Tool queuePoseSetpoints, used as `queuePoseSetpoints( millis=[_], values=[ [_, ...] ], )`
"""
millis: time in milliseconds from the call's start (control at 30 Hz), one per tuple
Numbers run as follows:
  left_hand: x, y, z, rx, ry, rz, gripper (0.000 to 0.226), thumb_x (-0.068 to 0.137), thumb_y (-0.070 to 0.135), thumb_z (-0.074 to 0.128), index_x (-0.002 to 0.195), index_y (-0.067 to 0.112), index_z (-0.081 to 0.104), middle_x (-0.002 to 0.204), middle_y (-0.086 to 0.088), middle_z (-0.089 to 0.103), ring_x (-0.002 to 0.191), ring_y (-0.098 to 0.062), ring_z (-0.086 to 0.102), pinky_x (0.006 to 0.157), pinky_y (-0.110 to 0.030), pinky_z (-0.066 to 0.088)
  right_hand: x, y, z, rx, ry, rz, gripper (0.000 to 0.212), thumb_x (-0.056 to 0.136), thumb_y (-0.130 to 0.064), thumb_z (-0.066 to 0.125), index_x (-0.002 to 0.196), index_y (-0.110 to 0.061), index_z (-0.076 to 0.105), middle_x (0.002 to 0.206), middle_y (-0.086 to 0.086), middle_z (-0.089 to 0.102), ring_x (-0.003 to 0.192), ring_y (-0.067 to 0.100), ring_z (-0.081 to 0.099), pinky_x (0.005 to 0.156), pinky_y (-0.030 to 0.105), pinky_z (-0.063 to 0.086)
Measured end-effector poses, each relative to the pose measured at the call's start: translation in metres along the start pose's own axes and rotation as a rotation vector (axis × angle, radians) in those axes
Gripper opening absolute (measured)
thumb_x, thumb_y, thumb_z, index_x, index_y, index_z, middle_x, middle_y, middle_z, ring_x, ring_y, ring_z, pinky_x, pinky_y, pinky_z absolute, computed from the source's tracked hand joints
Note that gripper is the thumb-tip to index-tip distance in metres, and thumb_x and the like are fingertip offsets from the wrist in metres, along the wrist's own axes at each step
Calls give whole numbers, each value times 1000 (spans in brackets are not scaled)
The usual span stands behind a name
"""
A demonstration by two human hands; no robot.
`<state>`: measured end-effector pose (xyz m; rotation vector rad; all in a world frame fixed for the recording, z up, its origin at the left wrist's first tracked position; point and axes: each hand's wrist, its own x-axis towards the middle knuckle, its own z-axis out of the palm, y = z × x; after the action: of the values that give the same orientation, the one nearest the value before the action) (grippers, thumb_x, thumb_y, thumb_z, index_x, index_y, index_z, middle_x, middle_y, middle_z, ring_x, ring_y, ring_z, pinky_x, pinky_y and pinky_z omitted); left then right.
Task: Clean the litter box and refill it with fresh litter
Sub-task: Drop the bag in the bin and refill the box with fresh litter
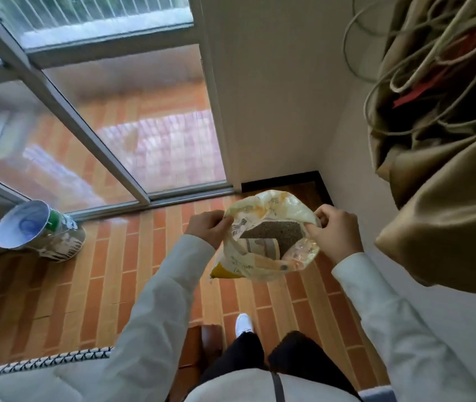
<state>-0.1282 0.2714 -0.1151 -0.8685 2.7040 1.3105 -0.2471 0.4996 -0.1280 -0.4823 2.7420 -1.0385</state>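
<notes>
I hold a pale yellow plastic litter bag (263, 266) in the air above the tiled floor, with its mouth pulled wide. Grey litter granules (274, 232) show inside it. My left hand (207, 227) pinches the bag's left rim. My right hand (336, 230) pinches the right rim. Both arms wear white sleeves. No litter box is in view.
A paint-splashed bucket (39, 230) stands at the left beside the sliding glass door (115, 158). Brown paper bags with cord handles (439, 111) hang close at the upper right by the white wall. My white shoe (244, 323) stands on the orange tiles. A quilted edge (42, 364) lies bottom left.
</notes>
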Motion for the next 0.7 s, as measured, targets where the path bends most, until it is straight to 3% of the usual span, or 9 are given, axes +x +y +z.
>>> queuePoseSetpoints(
  millis=[67, 167, 333, 500, 700],
  values=[
    [43, 1, -14, 22, -2, 12, 28, 87, 35, 51, 67, 17, 60, 59, 0, 55, 63, -20, 47, 58, -29, 34, 39, -12, 10, 6, 13, 25, 15, 77, -18, 72, 70, -12, 60, 60, -4, 58, 55, 9, 53, 47, 22, 40],
    [108, 5, -26, 56, -36, 7, 24, 92, 26, 51, 85, 11, 69, 77, -11, 67, 73, -25, 57, 66, -34, 42, 99, -21, 25, 8, 22, 60, 14, 77, -16, 72, 71, -12, 61, 61, -4, 57, 55, 8, 52, 48, 22, 40],
    [227, 7, -20, 110, -89, -18, 26, 93, 29, 49, 98, 16, 70, 86, -5, 70, 83, -24, 64, 75, -36, 49, 208, -15, 53, -7, 4, 122, 14, 79, -17, 71, 73, -11, 60, 65, -2, 58, 57, 9, 52, 47, 18, 33],
    [337, -11, 16, 185, -122, -43, 30, 95, 29, 47, 100, 8, 67, 88, -9, 68, 84, -26, 61, 67, -31, 41, 312, 17, 99, -26, -48, 223, 13, 80, -18, 70, 79, -9, 61, 73, 5, 63, 68, 22, 61, 58, 30, 52],
    [448, -49, 78, 205, -199, -120, 32, 95, 32, 46, 98, 6, 65, 88, -15, 66, 78, -28, 55, 64, -27, 31, 413, 69, 162, -63, -104, 354, 13, 85, -16, 68, 92, -8, 61, 85, 9, 63, 77, 22, 59, 64, 25, 45]
  ],
)
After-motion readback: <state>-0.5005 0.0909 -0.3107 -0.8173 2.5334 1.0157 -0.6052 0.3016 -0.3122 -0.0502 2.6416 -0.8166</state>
